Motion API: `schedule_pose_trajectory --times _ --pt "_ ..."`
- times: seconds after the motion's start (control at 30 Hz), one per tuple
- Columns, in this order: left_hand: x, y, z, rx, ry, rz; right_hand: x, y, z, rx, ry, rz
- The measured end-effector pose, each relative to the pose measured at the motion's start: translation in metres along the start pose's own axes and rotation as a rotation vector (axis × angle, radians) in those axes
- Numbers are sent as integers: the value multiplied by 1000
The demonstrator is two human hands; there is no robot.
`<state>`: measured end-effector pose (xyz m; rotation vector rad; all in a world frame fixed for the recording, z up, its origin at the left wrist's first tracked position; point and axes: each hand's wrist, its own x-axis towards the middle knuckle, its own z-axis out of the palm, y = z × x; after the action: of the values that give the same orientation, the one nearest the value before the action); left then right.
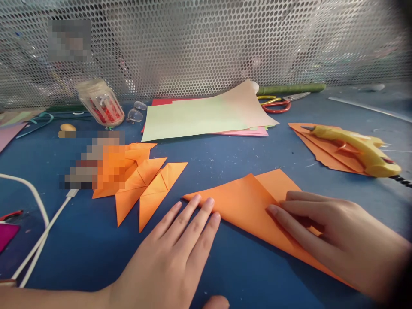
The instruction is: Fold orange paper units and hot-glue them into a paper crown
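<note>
A folded sheet of orange paper [244,201] lies on the blue table in front of me, one flap turned over the other. My left hand [180,244] is stretched out flat, palm down, with its fingertips on the paper's near left edge. The fingers of my right hand [328,231] are drawn together at the flap's right edge, thumb and fingers closed on the paper. Part of the sheet's right side is hidden beneath this hand. Several folded orange paper pieces [154,184] overlap each other to the left.
A yellow glue gun [357,148] rests on more orange paper at the right. Behind are stacked coloured sheets [196,113], scissors [280,105], a tilted jar [99,103] and eyeglasses [135,113]. A white cable [41,240] crosses the left side. Perforated metal [199,47] walls the back.
</note>
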<state>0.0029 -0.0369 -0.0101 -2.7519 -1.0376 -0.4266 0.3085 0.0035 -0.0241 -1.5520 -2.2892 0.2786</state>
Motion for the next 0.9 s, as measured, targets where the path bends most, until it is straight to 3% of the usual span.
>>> schedule_pose_trajectory --times 0.17,0.23,0.27,0.3,0.4,0.63,0.8,0.9 --pt "-2 1 1 101 -14 41 -1 7 1 -6 -63 -39" --pt "-2 0 -1 111 99 -20 -1 8 2 -5 -61 -45" --pt "-1 -1 -3 117 90 -15 -2 9 3 -7 -59 -47" --pt "-1 -2 -4 126 -1 51 -2 9 3 -10 -60 -48" --pt "-1 -3 -6 161 -22 69 -3 9 3 -28 -59 -36" --pt "-3 5 7 142 101 -52 -1 8 -1 -1 -72 -41" --pt "1 1 1 160 46 93 1 10 1 -9 -70 -55" --pt "-3 3 7 121 135 -14 -1 12 5 -29 -35 -63"
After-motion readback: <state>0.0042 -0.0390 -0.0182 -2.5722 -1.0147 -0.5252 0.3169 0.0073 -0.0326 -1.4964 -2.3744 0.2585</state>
